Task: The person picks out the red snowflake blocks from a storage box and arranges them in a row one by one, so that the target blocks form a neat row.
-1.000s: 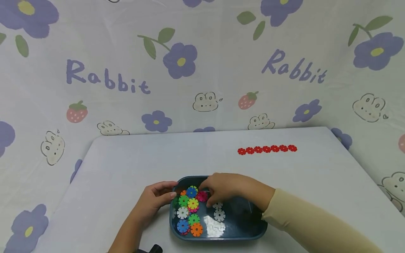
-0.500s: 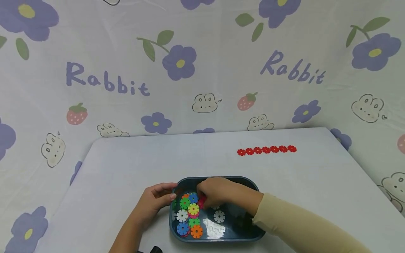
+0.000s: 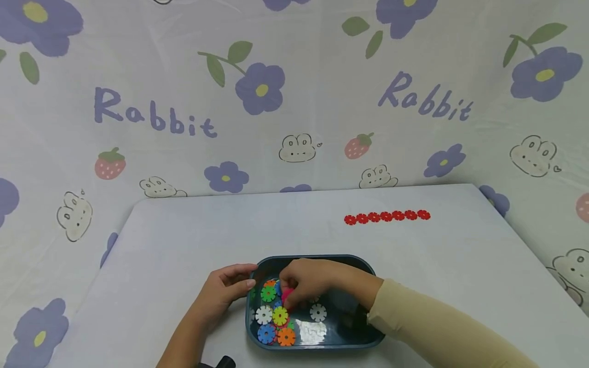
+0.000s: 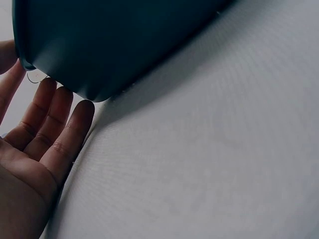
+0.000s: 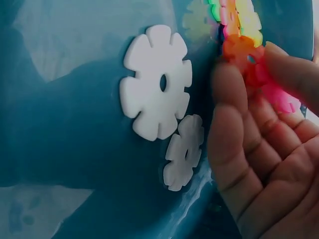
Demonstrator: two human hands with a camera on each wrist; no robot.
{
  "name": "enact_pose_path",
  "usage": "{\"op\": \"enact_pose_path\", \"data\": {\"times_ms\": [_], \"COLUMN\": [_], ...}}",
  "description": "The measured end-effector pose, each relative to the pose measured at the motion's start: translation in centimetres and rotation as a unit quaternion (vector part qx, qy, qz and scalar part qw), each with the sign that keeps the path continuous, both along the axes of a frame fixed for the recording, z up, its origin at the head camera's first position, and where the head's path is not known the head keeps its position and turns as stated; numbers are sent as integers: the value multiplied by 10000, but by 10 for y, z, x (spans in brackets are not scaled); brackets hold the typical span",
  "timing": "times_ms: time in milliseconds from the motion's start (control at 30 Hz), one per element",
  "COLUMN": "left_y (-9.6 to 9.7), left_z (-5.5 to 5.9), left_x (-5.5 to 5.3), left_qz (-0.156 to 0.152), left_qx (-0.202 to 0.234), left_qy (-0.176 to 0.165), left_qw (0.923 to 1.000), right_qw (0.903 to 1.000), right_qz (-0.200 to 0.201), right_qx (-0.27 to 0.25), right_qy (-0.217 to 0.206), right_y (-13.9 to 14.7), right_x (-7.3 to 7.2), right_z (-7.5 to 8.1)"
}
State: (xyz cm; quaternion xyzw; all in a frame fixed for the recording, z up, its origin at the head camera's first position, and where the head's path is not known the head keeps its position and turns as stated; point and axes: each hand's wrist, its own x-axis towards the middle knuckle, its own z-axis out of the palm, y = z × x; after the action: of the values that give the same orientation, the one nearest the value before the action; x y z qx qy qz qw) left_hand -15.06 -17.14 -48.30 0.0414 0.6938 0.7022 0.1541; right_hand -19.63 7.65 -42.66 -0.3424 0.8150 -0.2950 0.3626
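My right hand [image 3: 308,281] reaches into the dark teal tray [image 3: 340,349] and pinches a pink snowflake disc [image 3: 286,295] between thumb and forefinger. In the right wrist view, the pink disc [image 5: 281,99] shows below the thumb, and an orange-red disc [image 5: 237,50] lies at the fingertips. Under and beside this hand is a pile of notched plastic discs, among them a yellow disc [image 3: 279,316], a green disc [image 3: 268,293] and an orange disc [image 3: 286,336]. At the tray's left end, my left hand [image 3: 227,286] grips the rim, thumb on top and fingers against the outer wall.
Two white discs lie apart from the pile, the larger-looking white disc [image 5: 157,82] nearer the wrist camera. Farther back on the white table [image 3: 207,230], a row of red discs [image 3: 386,216] runs left to right. A printed curtain [image 3: 184,61] stands behind.
My right hand has moved a little left and closed on the pink disc. The yellow disc has slid toward the tray's near side. My left hand stays at the rim.
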Motion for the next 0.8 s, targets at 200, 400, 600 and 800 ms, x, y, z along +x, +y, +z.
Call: {"op": "enact_pose_path", "data": {"times_ms": [200, 400, 600, 800], "left_y": [0, 0, 0, 1], "left_z": [0, 1, 1, 2], "left_x": [0, 0, 0, 1], "left_qz": [49, 58, 51, 51], "left_qx": [-10, 14, -40, -76], "left_qy": [18, -27, -57, -22], "left_qw": [10000, 10000, 10000, 10000], "right_qw": [9972, 9979, 9991, 9975], "right_qz": [-257, -45, -65, -185], "right_qx": [-252, -244, -196, -292], "right_qy": [-657, -594, -381, -613], "right_y": [-1, 0, 1, 0], "right_x": [1, 3, 2, 1], "right_z": [1, 3, 3, 5]}}
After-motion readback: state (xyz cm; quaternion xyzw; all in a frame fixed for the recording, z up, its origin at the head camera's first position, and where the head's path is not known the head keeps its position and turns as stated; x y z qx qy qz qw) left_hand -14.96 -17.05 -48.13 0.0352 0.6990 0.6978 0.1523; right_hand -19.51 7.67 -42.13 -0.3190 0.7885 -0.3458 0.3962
